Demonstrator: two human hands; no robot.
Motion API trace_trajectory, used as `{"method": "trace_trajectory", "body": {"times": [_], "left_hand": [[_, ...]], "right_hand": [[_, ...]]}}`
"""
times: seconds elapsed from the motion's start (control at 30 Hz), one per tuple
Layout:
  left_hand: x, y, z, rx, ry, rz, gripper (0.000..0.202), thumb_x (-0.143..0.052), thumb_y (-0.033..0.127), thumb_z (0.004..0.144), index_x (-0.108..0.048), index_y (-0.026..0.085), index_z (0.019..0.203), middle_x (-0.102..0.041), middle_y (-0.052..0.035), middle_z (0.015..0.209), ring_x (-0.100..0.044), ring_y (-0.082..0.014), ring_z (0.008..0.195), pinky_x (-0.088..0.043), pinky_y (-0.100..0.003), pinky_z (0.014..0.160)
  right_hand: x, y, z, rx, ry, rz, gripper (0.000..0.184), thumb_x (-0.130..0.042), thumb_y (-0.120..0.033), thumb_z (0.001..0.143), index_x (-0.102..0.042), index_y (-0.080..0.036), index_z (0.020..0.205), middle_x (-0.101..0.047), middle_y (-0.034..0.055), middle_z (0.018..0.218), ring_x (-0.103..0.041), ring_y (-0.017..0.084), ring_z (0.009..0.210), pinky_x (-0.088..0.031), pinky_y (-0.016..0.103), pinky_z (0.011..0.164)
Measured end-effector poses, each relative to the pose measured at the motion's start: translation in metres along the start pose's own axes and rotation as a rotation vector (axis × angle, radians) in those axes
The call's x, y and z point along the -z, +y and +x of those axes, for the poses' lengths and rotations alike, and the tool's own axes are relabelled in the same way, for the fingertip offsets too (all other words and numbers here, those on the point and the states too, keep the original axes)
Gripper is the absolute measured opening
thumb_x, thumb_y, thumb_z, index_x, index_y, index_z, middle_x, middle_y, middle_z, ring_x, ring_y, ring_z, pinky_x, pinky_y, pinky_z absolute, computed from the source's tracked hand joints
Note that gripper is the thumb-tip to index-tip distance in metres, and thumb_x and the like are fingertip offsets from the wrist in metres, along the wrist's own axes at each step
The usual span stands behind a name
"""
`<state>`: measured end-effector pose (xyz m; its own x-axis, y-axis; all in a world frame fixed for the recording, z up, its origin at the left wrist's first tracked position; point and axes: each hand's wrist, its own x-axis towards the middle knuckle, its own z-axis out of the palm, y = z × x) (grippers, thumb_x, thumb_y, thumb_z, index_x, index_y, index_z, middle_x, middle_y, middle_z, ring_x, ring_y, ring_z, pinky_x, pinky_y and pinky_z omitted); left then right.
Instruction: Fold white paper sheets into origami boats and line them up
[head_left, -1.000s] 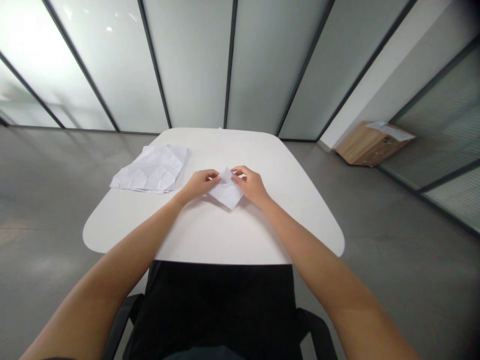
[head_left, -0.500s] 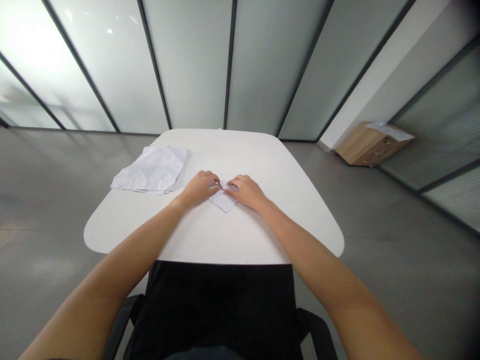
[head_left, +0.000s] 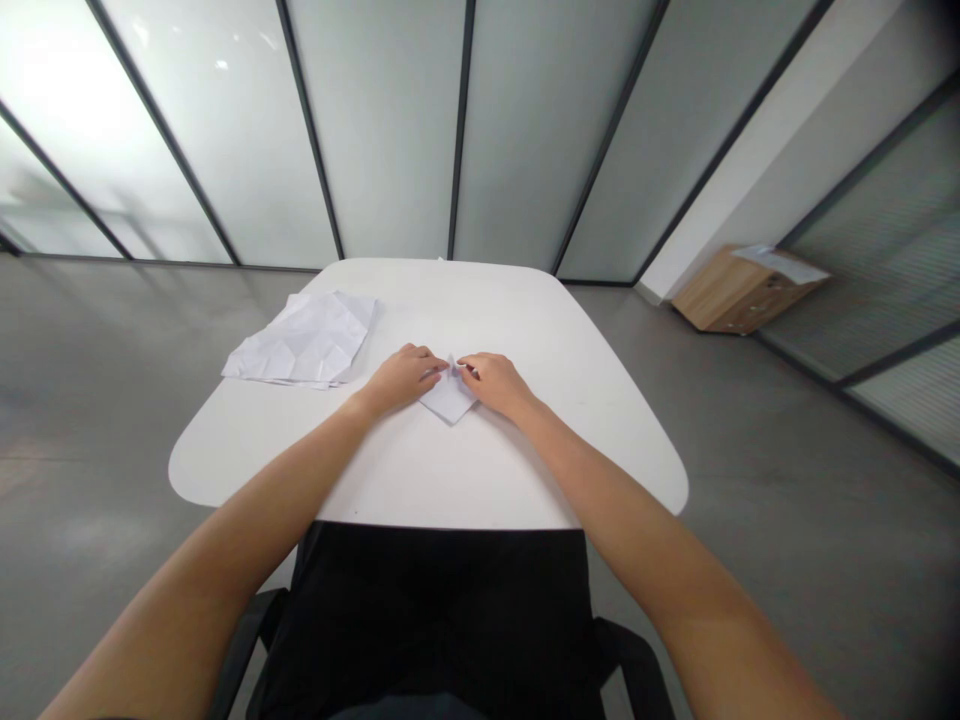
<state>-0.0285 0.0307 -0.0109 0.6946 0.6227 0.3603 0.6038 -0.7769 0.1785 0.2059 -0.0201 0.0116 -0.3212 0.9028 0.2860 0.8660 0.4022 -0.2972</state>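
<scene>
A small folded sheet of white paper (head_left: 450, 402) lies on the white table (head_left: 465, 480), one corner pointing toward me. My left hand (head_left: 409, 377) is at its left side, fingers closed on the paper near the middle. From the other side my right hand (head_left: 495, 382) pinches the paper with thumb and fingers. Between the two hands a small flap of the paper stands up. My fingers partly cover the upper part of the sheet, so its exact folds cannot be made out.
Creased white paper sheets (head_left: 304, 340) lie stacked on the table's left side. A wooden cabinet (head_left: 724, 290) with papers on top stands on the floor at the right. Frosted glass panels (head_left: 382, 130) rise behind the table. Black chair armrests (head_left: 634, 660) flank my lap.
The paper's flap between my hands now stands higher and shows more. My fingertips have shifted slightly, the right ones farther from the middle. The stacked sheets have not moved.
</scene>
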Motion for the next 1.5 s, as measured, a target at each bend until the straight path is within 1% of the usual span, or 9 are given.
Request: {"method": "trace_trajectory", "body": {"times": [0.23,0.47,0.67,0.83,0.97,1.03,1.2,1.33,1.5], "left_hand": [[0.003,0.006,-0.002,0.005,-0.014,0.016,0.042,-0.050,0.027,0.105,-0.076,0.027,0.138,-0.068,-0.0113,0.115,-0.064,-0.0278,0.107,-0.050,-0.045,0.107],[0.002,0.009,-0.002,0.017,-0.066,0.072,0.043,-0.048,0.026,0.105,-0.074,0.037,0.138,-0.065,-0.0100,0.120,-0.062,-0.0281,0.108,-0.051,-0.046,0.102],[0.002,0.008,-0.001,0.062,0.006,-0.036,0.031,-0.056,0.026,0.101,-0.073,0.023,0.126,-0.071,-0.0094,0.112,-0.066,-0.0279,0.107,-0.053,-0.044,0.102],[0.004,0.007,-0.001,0.042,0.032,-0.092,0.042,-0.056,0.024,0.100,-0.066,0.024,0.141,-0.075,-0.0085,0.115,-0.068,-0.0270,0.113,-0.053,-0.044,0.106],[0.006,0.003,0.000,0.014,0.008,-0.101,0.035,-0.048,0.022,0.103,-0.080,0.023,0.117,-0.077,-0.0083,0.117,-0.070,-0.0246,0.113,-0.053,-0.041,0.108],[0.006,0.001,0.000,0.023,0.006,-0.108,0.037,-0.046,0.022,0.103,-0.081,0.022,0.115,-0.078,-0.0080,0.117,-0.071,-0.0244,0.112,-0.053,-0.040,0.109],[0.002,0.002,-0.002,0.007,0.006,-0.008,0.039,-0.051,0.035,0.105,-0.079,0.024,0.131,-0.075,-0.0092,0.132,-0.067,-0.0282,0.124,-0.051,-0.045,0.114],[0.000,0.005,-0.002,0.023,-0.037,0.055,0.045,-0.046,0.028,0.105,-0.071,0.027,0.143,-0.068,-0.0066,0.149,-0.059,-0.0291,0.136,-0.047,-0.049,0.117],[0.003,0.000,-0.004,0.059,-0.057,0.078,0.045,-0.046,0.030,0.107,-0.069,0.030,0.146,-0.067,-0.0046,0.152,-0.056,-0.0293,0.139,-0.047,-0.048,0.115]], "right_hand": [[-0.004,0.002,0.001,-0.008,0.027,0.026,0.029,-0.055,-0.022,0.108,-0.080,-0.022,0.123,-0.081,0.0080,0.123,-0.073,0.021,0.111,-0.049,0.029,0.099],[-0.004,0.000,0.001,0.002,0.045,0.048,0.028,-0.056,-0.022,0.108,-0.079,-0.023,0.123,-0.079,0.0087,0.125,-0.072,0.022,0.115,-0.050,0.032,0.102],[0.000,-0.005,0.001,0.004,-0.034,0.022,0.032,-0.051,-0.029,0.111,-0.082,-0.023,0.108,-0.079,0.0078,0.114,-0.071,0.020,0.107,-0.049,0.029,0.096],[-0.001,0.001,0.002,0.025,-0.049,0.028,0.023,-0.060,-0.022,0.105,-0.083,-0.023,0.108,-0.078,0.0070,0.118,-0.071,0.019,0.106,-0.049,0.028,0.095],[-0.004,0.006,0.001,0.038,-0.054,0.032,0.023,-0.067,-0.018,0.100,-0.082,-0.024,0.117,-0.076,0.0062,0.119,-0.070,0.019,0.106,-0.050,0.028,0.097],[-0.005,0.007,0.001,0.026,-0.044,0.022,0.025,-0.067,-0.022,0.102,-0.079,-0.023,0.124,-0.076,0.0075,0.121,-0.069,0.020,0.110,-0.049,0.030,0.101],[-0.009,0.015,0.003,-0.061,-0.015,-0.069,0.030,-0.064,-0.032,0.106,-0.076,-0.024,0.133,-0.073,0.0096,0.131,-0.065,0.025,0.121,-0.047,0.035,0.108],[-0.011,0.023,0.007,-0.128,0.027,-0.109,0.029,-0.063,-0.036,0.107,-0.078,-0.022,0.128,-0.073,0.0119,0.129,-0.064,0.028,0.118,-0.047,0.038,0.108],[-0.009,0.033,0.006,-0.122,0.014,-0.070,0.026,-0.062,-0.032,0.107,-0.079,-0.024,0.126,-0.072,0.0113,0.128,-0.064,0.026,0.118,-0.048,0.037,0.107]]}}
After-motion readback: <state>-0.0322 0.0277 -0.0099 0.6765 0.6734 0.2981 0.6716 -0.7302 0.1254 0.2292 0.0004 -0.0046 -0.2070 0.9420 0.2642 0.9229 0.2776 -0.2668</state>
